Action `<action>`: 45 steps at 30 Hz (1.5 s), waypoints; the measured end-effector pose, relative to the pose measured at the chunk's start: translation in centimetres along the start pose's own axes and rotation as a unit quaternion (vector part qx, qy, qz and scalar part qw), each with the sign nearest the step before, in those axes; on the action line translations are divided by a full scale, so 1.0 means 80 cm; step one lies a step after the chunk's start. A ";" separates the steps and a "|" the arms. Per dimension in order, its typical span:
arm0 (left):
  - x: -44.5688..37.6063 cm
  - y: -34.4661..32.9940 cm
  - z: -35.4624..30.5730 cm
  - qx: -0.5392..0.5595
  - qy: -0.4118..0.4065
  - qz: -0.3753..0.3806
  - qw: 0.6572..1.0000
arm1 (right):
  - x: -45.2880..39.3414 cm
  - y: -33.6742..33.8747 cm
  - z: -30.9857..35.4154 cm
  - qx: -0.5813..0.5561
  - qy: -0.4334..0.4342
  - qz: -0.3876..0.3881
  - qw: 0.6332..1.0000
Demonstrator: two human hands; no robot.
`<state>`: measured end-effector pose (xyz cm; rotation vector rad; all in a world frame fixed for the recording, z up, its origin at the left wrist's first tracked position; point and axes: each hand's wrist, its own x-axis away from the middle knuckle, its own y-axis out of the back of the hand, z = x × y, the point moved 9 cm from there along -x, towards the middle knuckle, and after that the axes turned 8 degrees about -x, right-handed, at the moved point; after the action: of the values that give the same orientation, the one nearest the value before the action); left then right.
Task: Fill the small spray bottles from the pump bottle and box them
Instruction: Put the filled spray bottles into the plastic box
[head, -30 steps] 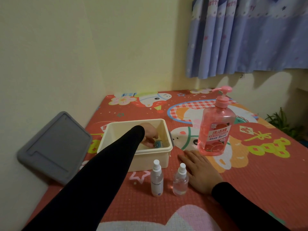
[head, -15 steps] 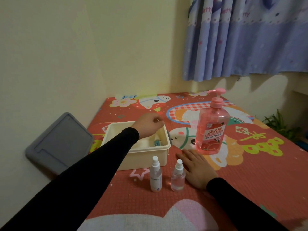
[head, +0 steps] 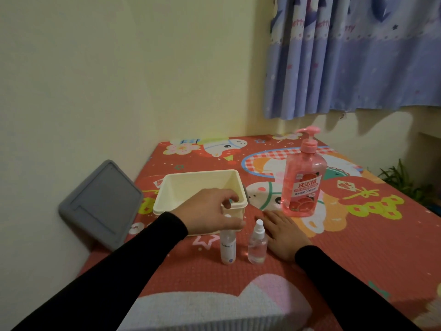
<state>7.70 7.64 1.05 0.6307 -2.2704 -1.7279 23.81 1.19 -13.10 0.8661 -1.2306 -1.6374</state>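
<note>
At frame centre, the cap of the white spray bottle (head: 228, 249) is pinched by the left hand (head: 210, 212); the right hand (head: 284, 232) is laid flat, fingers spread, beside the clear spray bottle (head: 257, 243).

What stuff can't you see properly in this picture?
Head view only:
- Top of the white spray bottle: the left hand covers it, so whether the fingers grip it cannot be told.
- Front corner inside the cream box: hidden behind that hand.
- Small print on the pump bottle label: too small and blurred.
- Liquid level in the clear spray bottle: too dim to tell.
- Plant: partly hidden behind the table edge.
</note>
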 end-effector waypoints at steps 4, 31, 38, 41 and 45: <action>0.018 -0.029 0.022 0.043 0.037 0.007 0.998 | 0.000 -0.001 0.001 -0.005 -0.001 0.008 1.000; -0.092 0.058 0.127 0.361 0.171 -0.154 0.904 | 0.002 0.002 -0.001 -0.024 0.009 0.002 1.000; -0.121 0.003 0.169 0.340 0.265 -0.126 0.893 | 0.001 0.002 -0.002 -0.023 0.008 0.001 1.000; -0.127 -0.010 0.172 0.336 0.278 -0.117 0.893 | 0.002 0.003 0.000 -0.020 0.011 0.002 1.000; -0.135 -0.028 0.171 0.322 0.294 -0.091 0.895 | 0.001 0.003 -0.001 -0.020 0.007 0.004 1.000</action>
<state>11.98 23.89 -4.08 1.3143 -2.3138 -0.6256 23.92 1.04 -12.92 0.8451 -1.1857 -1.6405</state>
